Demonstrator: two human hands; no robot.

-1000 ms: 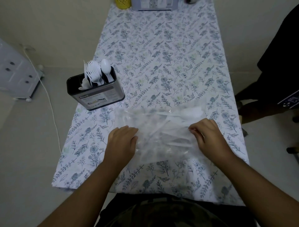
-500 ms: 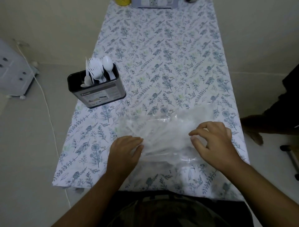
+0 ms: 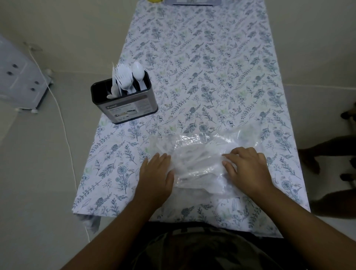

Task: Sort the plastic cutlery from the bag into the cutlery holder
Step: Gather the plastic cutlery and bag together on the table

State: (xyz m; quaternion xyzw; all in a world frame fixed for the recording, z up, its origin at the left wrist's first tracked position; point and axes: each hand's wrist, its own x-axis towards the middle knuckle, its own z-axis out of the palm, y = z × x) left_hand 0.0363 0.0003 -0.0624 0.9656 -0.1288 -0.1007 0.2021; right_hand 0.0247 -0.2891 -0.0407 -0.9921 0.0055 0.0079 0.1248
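A clear plastic bag (image 3: 198,154) with white cutlery dimly visible inside lies near the front of the table (image 3: 202,77). My left hand (image 3: 156,175) rests flat at the bag's left edge, fingers straight, thumb against the plastic. My right hand (image 3: 248,167) lies on the bag's right part with fingers bent onto the plastic; whether it pinches the film I cannot tell. The black and steel cutlery holder (image 3: 125,100) stands at the table's left edge, with white forks (image 3: 123,79) and a spoon (image 3: 137,69) upright in it.
A floral cloth covers the table. A yellow object (image 3: 154,1) and a box (image 3: 192,2) sit at the far end. A white wheeled cabinet (image 3: 17,77) and a cable (image 3: 63,125) are on the floor left. Another person's feet (image 3: 327,154) are at the right.
Both hands moved closer together over the bag, bunching it toward the middle. The right hand went from hovering with curled fingers to lying on the plastic. The view shifted a little.
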